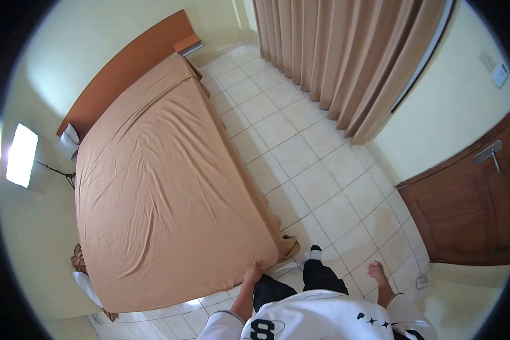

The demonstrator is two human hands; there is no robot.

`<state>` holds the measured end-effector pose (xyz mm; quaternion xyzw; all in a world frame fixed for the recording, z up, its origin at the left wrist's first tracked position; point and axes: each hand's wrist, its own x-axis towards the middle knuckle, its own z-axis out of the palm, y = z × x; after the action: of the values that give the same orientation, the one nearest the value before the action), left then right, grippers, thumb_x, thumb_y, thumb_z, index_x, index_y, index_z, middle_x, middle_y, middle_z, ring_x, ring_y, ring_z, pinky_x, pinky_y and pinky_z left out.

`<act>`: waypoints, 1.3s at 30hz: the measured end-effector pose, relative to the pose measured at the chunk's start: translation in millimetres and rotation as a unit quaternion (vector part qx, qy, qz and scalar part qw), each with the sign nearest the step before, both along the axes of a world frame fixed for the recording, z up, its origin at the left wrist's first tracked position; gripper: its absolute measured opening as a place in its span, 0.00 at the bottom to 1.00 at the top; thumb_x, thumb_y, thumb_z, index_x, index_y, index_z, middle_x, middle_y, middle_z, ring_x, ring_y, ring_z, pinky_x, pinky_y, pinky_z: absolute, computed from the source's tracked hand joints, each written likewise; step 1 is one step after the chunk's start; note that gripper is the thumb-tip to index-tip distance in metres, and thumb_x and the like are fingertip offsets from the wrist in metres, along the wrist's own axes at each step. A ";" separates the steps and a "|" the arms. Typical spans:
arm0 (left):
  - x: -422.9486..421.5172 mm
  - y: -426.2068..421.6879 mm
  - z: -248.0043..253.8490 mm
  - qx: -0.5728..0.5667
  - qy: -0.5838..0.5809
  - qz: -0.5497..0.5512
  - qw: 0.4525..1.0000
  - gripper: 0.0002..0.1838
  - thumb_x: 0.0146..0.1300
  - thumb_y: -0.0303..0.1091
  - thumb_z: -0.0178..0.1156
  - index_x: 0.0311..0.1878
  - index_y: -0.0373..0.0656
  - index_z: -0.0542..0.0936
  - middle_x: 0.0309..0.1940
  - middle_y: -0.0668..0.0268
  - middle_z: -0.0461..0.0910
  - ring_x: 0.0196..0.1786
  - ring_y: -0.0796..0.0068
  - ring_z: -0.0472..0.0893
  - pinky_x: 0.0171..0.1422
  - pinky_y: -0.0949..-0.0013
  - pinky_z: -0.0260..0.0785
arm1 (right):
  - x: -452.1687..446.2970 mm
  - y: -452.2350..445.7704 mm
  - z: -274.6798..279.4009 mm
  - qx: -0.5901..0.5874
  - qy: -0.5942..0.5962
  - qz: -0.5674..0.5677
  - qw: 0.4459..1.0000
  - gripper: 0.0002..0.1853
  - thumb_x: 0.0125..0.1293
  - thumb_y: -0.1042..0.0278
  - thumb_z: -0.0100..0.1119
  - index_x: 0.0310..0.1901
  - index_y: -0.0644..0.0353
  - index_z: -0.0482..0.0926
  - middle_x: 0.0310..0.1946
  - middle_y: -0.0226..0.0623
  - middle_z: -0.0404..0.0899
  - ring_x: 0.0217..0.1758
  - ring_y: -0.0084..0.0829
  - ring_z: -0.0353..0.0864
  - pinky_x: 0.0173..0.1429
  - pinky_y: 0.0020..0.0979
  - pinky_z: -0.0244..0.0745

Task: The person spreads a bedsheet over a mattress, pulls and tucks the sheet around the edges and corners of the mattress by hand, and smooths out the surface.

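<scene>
A large tan sheet covers the bed, with creases running across its top and its edge hanging down the side. At the bed's near corner, my left hand is closed on the sheet's edge. My right hand hangs over the tiled floor to the right, away from the bed; its fingers look curled, and whether they hold anything is too small to tell.
A wooden headboard stands at the bed's far end. Tan curtains hang at the upper right. A brown door is on the right. A bright light panel stands left of the bed. Tiled floor runs alongside.
</scene>
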<state>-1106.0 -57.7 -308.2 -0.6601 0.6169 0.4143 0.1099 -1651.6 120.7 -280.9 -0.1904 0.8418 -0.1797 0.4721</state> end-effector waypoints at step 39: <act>82.7 -479.7 28.4 -0.099 0.011 0.156 0.983 0.17 0.60 0.47 0.55 0.39 0.41 0.79 0.34 0.49 0.79 0.38 0.52 0.80 0.38 0.54 0.70 | -28.6 -685.6 41.6 -0.032 0.041 0.195 0.980 0.12 0.63 0.61 0.52 0.40 0.62 0.74 0.25 0.37 0.78 0.21 0.28 0.79 0.21 0.30 0.74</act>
<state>-1023.2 -537.4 -279.8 -0.7515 0.5454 0.3701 -0.0287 -1680.2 -564.9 -239.3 -0.3725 0.8012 -0.1030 0.4569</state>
